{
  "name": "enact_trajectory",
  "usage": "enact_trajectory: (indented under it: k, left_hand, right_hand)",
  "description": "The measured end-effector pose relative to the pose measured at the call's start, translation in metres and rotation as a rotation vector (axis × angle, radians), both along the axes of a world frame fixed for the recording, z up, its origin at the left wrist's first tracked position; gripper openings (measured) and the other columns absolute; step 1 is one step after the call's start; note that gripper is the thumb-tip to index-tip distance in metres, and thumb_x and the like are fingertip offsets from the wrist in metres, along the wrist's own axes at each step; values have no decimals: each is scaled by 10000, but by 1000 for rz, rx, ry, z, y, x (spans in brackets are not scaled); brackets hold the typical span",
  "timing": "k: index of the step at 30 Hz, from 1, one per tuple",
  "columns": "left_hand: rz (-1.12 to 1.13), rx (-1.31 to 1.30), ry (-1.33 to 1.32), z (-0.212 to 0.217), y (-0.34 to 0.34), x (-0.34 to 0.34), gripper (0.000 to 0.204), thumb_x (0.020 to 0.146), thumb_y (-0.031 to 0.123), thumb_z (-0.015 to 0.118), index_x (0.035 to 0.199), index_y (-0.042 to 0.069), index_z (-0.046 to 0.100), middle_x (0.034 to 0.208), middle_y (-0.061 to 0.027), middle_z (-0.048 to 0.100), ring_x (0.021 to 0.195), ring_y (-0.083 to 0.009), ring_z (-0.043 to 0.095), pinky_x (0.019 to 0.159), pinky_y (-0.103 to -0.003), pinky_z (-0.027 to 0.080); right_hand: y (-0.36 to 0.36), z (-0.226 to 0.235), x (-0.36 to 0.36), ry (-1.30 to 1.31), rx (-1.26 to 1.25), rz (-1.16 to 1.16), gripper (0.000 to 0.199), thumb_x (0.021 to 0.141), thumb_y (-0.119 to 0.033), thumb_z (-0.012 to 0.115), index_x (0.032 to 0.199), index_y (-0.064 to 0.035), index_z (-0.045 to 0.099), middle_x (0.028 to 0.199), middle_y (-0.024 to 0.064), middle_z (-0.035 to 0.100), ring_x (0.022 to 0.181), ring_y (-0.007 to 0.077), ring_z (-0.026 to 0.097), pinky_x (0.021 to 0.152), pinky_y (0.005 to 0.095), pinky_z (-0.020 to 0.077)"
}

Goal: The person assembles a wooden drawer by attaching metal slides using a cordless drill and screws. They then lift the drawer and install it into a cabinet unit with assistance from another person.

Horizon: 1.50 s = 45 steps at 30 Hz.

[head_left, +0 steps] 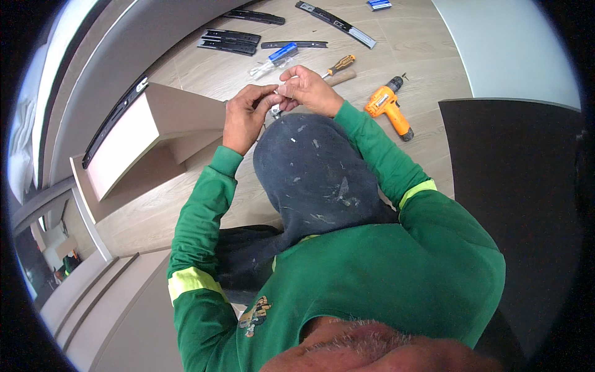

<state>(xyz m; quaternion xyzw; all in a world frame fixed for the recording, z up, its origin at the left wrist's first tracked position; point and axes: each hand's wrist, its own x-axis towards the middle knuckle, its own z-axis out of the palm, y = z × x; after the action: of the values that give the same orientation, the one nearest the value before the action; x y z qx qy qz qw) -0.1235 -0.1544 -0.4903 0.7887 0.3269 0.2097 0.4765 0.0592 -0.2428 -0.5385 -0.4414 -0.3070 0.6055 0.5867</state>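
Note:
My left hand [243, 118] and my right hand [308, 92] meet just beyond my bent, dark-trousered knee. Thumbs and fingers are pinched together on both. Something small and pale seems to sit between the fingertips, too small to name. Just beneath the hands a bit of shiny metal [275, 111] shows, mostly covered. A screwdriver [342, 64] with an orange and black handle lies past my right hand, with a wooden handle [341, 77] alongside. Beyond the fingers lies a clear plastic bag [265, 69] beside a small blue packet [284, 52].
An orange cordless drill [388, 106] lies to the right. Several black drawer slides [229, 41] rest on the far floor, with a longer slide [335, 24] apart. At left stands a pale drawer box [130, 139] with a slide [116, 121] along its edge. A dark panel [514, 186] stands right.

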Motion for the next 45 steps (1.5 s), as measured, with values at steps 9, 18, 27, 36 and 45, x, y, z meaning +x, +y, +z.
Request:
enact_trajectory:
  k: [9,18,27,36,45]
  left_hand:
    - [-278,107,120,29,18,8,185,981,188,666,970,4,678,876,-135,683,774,-235,674,724,-361,539]
    - [-152,-562,-201,134,0,-93,168,1067,218,557,1052,51,550,870,-24,579,783,-99,595,667,-272,501]
    - [5,-842,-499,149,-26,-166,153,1015,168,642,1076,85,530,908,-7,561,797,-87,606,650,-216,493]
    - [117,-539,-440,158,-17,-188,167,1042,137,577,1171,31,589,989,-95,694,953,-163,706,766,-260,568]
    - [380,104,-373,176,46,-216,167,1019,95,599,1143,-13,624,1043,-98,712,987,-159,699,879,-293,572]
  right_hand:
    - [-13,29,9,-196,-47,-31,370,980,-136,650,1259,28,471,994,173,710,869,212,713,790,321,582]
    - [-214,-117,120,-1557,-945,-47,681,861,-322,775,1382,-3,473,1171,196,634,1073,366,629,931,465,519]
    - [-207,-85,75,-934,-667,-648,513,915,-209,711,1340,0,517,1038,102,620,913,217,617,816,356,521]
    - [-79,145,32,-659,103,-410,507,864,-89,640,1346,29,534,1002,84,639,872,177,636,812,343,536]
    - [38,330,-41,-870,221,243,393,859,-173,792,1160,39,651,920,75,691,706,142,641,628,294,535]
